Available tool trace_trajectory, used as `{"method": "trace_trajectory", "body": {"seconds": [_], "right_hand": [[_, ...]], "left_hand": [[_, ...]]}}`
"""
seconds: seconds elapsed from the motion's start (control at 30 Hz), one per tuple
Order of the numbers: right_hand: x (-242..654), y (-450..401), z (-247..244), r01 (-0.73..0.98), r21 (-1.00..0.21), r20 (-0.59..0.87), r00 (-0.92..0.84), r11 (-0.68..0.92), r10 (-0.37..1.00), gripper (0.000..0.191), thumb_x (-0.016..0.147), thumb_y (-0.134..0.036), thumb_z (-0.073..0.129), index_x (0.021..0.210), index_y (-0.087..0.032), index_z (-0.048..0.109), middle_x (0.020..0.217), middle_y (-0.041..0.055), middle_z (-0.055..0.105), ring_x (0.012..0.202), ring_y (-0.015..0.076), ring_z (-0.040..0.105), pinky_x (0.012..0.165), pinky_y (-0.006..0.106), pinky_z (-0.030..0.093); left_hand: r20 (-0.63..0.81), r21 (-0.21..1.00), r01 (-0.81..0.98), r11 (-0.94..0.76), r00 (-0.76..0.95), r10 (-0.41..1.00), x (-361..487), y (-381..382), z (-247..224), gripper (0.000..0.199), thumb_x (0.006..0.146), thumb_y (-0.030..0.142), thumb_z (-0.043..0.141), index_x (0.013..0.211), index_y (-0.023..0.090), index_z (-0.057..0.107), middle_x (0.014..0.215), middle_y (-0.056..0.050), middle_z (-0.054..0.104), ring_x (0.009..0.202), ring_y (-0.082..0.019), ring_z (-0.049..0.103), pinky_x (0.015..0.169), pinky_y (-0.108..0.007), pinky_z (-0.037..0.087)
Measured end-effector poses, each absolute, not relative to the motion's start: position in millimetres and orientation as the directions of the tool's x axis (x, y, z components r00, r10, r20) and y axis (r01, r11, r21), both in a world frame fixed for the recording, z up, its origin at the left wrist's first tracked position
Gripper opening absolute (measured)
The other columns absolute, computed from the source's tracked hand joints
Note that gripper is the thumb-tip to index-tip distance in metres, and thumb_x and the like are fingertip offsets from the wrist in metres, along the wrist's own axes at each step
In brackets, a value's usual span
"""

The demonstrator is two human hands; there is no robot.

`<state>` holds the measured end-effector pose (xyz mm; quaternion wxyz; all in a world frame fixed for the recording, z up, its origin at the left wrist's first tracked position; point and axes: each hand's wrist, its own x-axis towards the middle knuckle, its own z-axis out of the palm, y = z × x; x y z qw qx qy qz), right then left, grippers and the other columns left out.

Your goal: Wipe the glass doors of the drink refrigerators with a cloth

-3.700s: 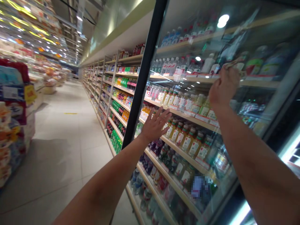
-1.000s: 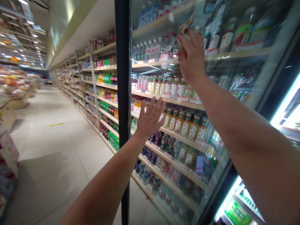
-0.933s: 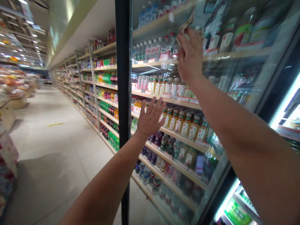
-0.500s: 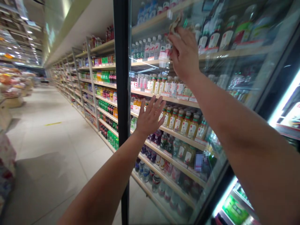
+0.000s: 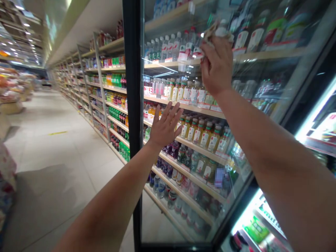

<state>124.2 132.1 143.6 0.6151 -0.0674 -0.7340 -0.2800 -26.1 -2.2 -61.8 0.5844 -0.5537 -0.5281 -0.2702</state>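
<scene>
A glass cooler door (image 5: 178, 217) with a black frame stands swung open in front of me. High on its pane, my right hand (image 5: 217, 64) presses a crumpled beige cloth (image 5: 211, 32) to the glass, fingers closed over it. Lower and to the left, my left hand (image 5: 166, 124) lies with spread fingers against the same pane and holds nothing. Through the glass, rows of bottles show, among them yellow juice bottles (image 5: 205, 134) right of my left hand.
Long shelves of drinks (image 5: 117, 99) run back on the left of the door, beside a pale tiled floor (image 5: 68, 157). The lit cooler interior (image 5: 258, 224) is at the lower right. Display stands with goods (image 5: 15, 91) line the far left.
My right hand has slid the cloth to the right and slightly down across the glass. My left hand stays spread on the pane, while the view has shifted a little.
</scene>
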Motion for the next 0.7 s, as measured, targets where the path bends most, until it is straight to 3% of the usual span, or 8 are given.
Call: {"method": "trace_trajectory", "body": {"seconds": [0.1, 0.17, 0.23, 0.3, 0.4, 0.57, 0.63, 0.7], "right_hand": [[125.4, 128.6, 134.3, 0.169, 0.602, 0.716, -0.547, 0.78, -0.434, 0.037, 0.097, -0.036, 0.048, 0.133, -0.036, 0.059, 0.155, -0.006, 0.05, 0.148, 0.0193, 0.037, 0.127, 0.047, 0.027], [125.0, 131.4, 132.9, 0.075, 0.641, 0.658, -0.568, 0.764, -0.495, 0.037, 0.095, -0.036, 0.051, 0.13, -0.036, 0.061, 0.152, -0.0054, 0.053, 0.146, 0.0219, 0.041, 0.125, 0.047, 0.031], [123.7, 140.3, 136.3, 0.165, 0.597, 0.766, -0.407, 0.785, -0.497, 0.037, 0.093, -0.031, 0.051, 0.128, -0.031, 0.064, 0.145, -0.0002, 0.059, 0.139, 0.0257, 0.049, 0.12, 0.049, 0.037], [122.2, 152.0, 141.9, 0.296, 0.453, 0.891, -0.123, 0.841, -0.436, 0.038, 0.092, -0.025, 0.048, 0.124, -0.028, 0.067, 0.138, 0.0039, 0.064, 0.131, 0.0272, 0.055, 0.116, 0.051, 0.04], [121.3, 162.4, 144.9, 0.355, 0.274, 0.926, 0.152, 0.894, -0.344, 0.036, 0.088, -0.02, 0.047, 0.116, -0.025, 0.071, 0.128, 0.0081, 0.068, 0.121, 0.029, 0.059, 0.111, 0.053, 0.043], [125.6, 151.0, 126.2, 0.201, 0.609, 0.79, -0.236, 0.767, -0.565, 0.034, 0.093, -0.023, 0.05, 0.121, -0.029, 0.068, 0.135, 0.0037, 0.065, 0.129, 0.0288, 0.054, 0.114, 0.052, 0.042], [126.1, 149.9, 120.9, 0.208, 0.58, 0.81, -0.251, 0.787, -0.53, 0.035, 0.095, -0.025, 0.047, 0.123, -0.033, 0.066, 0.139, 0.0016, 0.063, 0.133, 0.0285, 0.052, 0.117, 0.051, 0.04], [125.1, 154.5, 120.7, 0.315, 0.402, 0.914, -0.08, 0.86, -0.398, 0.038, 0.096, -0.025, 0.043, 0.126, -0.033, 0.065, 0.141, 0.0022, 0.062, 0.134, 0.0284, 0.052, 0.12, 0.051, 0.037]], "left_hand": [[0.917, -0.348, 0.907, 0.236, 0.277, 0.287, -24.8, -2.8, -60.9, 0.064, 0.103, 0.041, 0.046, 0.161, 0.021, 0.026, 0.164, -0.009, 0.031, 0.156, -0.027, 0.014, 0.129, -0.055, -0.002], [0.918, -0.344, 0.907, 0.242, 0.272, 0.288, -23.9, -3.1, -60.6, 0.062, 0.103, 0.041, 0.046, 0.16, 0.02, 0.03, 0.164, -0.01, 0.032, 0.156, -0.028, 0.015, 0.129, -0.054, -0.002], [0.918, -0.348, 0.905, 0.246, 0.275, 0.285, -23.3, -3.2, -60.7, 0.061, 0.104, 0.041, 0.045, 0.159, 0.019, 0.032, 0.163, -0.01, 0.033, 0.156, -0.028, 0.015, 0.129, -0.054, -0.002], [0.918, -0.345, 0.907, 0.243, 0.272, 0.288, -23.1, -3.2, -61.2, 0.061, 0.104, 0.041, 0.044, 0.159, 0.019, 0.031, 0.164, -0.01, 0.032, 0.156, -0.027, 0.014, 0.128, -0.054, -0.003], [0.918, -0.325, 0.918, 0.226, 0.249, 0.309, -23.0, -3.1, -61.7, 0.062, 0.103, 0.041, 0.045, 0.16, 0.021, 0.029, 0.165, -0.009, 0.03, 0.157, -0.027, 0.013, 0.128, -0.054, -0.004], [0.921, -0.302, 0.93, 0.208, 0.229, 0.316, -23.3, -2.7, -61.0, 0.062, 0.103, 0.041, 0.044, 0.16, 0.021, 0.03, 0.165, -0.009, 0.03, 0.156, -0.027, 0.014, 0.128, -0.054, -0.004], [0.922, -0.296, 0.934, 0.2, 0.225, 0.315, -23.5, -2.2, -60.7, 0.061, 0.103, 0.042, 0.044, 0.159, 0.021, 0.032, 0.164, -0.009, 0.031, 0.156, -0.028, 0.015, 0.128, -0.053, -0.004], [0.923, -0.293, 0.935, 0.199, 0.222, 0.313, -23.9, -1.5, -60.5, 0.061, 0.103, 0.042, 0.044, 0.159, 0.021, 0.033, 0.164, -0.009, 0.032, 0.156, -0.028, 0.015, 0.128, -0.054, -0.003]]}}
